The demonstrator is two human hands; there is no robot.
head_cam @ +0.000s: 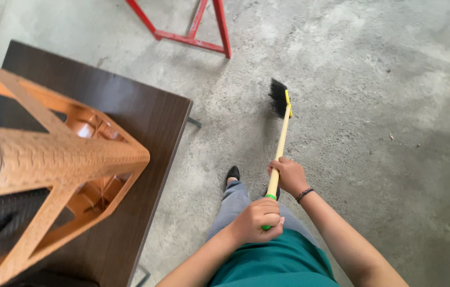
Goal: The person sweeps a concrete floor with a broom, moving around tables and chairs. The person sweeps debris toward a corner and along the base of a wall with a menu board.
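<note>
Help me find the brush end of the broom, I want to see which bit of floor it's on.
The broom head sits on the concrete floor upper centre, just below the red metal frame and right of the dark table.

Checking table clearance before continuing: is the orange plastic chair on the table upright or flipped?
Flipped: the orange chair lies seat-down on the dark table, its legs pointing up toward the camera.
</note>
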